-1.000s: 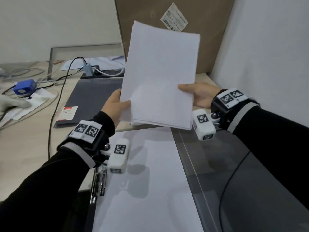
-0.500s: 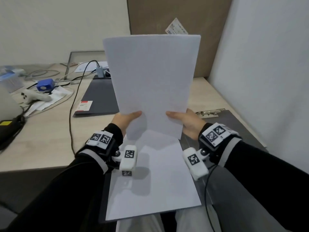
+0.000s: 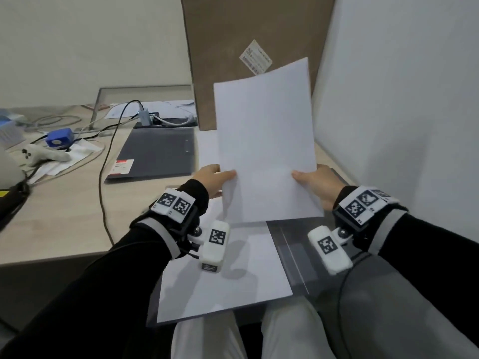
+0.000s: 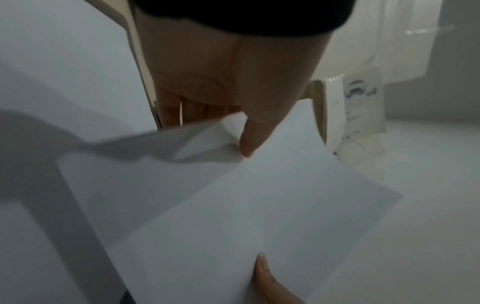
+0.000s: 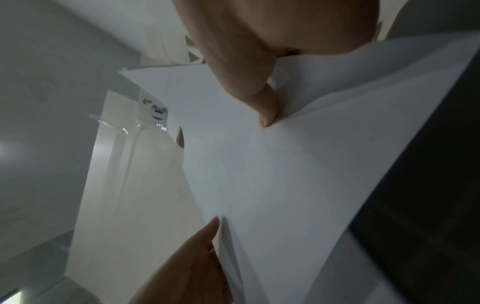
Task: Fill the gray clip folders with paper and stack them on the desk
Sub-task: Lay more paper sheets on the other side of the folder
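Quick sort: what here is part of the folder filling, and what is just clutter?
Job:
- paper stack, pinched by left hand and right hand
- open folder holding paper
- closed gray folder

Clutter:
- blue box
- white controller
- black cable
- cardboard box

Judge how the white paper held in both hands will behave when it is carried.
The paper is probably floppy: its top edge bows while the left hand and right hand pinch only the bottom. Probably light: thumbs alone pin it. Sheets may slide apart; edges fan in the right wrist view.

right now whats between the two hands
In the head view, only the held paper sheets span between the left hand and right hand; each hand pinches a lower side edge.
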`<action>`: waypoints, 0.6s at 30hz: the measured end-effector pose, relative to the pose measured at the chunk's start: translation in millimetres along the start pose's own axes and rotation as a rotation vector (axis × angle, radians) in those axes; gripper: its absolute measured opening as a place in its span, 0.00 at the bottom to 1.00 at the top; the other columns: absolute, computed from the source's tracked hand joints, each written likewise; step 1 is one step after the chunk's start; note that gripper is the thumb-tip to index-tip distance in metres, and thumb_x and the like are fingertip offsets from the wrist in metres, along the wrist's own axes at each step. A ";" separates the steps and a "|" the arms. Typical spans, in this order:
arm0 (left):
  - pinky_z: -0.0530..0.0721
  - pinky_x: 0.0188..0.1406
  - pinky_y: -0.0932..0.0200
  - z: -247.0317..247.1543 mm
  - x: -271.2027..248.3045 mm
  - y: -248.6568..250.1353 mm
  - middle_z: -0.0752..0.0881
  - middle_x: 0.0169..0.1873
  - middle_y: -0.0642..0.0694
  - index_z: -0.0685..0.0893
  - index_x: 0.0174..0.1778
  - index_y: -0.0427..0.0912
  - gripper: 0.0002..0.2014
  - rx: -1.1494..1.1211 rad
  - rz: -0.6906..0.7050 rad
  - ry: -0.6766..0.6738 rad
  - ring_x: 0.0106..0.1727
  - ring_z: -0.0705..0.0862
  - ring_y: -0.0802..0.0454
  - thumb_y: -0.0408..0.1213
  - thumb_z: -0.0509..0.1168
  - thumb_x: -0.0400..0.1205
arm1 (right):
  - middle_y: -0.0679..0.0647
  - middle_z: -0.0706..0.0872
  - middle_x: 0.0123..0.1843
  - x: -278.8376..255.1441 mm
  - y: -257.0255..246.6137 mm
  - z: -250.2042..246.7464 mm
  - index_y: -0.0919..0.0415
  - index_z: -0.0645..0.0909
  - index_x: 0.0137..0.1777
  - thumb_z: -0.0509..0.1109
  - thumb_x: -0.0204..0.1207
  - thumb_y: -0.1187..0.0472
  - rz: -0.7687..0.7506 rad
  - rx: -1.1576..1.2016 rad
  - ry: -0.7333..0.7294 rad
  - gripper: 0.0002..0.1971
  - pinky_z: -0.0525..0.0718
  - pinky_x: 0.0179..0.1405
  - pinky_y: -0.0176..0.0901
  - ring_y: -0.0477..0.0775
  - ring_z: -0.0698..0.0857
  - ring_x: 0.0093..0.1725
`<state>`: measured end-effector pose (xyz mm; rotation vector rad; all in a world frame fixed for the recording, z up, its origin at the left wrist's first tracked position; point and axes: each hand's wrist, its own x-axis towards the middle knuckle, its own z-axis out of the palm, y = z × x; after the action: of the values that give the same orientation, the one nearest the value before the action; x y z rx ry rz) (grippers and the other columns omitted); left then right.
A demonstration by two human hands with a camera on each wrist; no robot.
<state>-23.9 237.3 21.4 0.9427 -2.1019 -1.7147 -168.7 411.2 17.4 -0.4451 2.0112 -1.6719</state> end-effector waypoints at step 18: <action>0.54 0.82 0.43 105.7 -16.9 -39.5 0.42 0.85 0.43 0.42 0.84 0.51 0.36 1.345 0.046 -0.398 0.83 0.49 0.31 0.55 0.52 0.84 | 0.61 0.80 0.70 -50.3 70.4 -128.2 0.72 0.71 0.72 0.72 0.76 0.58 0.358 -0.259 0.166 0.28 0.72 0.74 0.59 0.65 0.78 0.71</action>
<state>-60.2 326.0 -40.7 0.7639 -3.4937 -0.2205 -194.1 557.4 -26.3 -0.0239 2.2791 -1.2735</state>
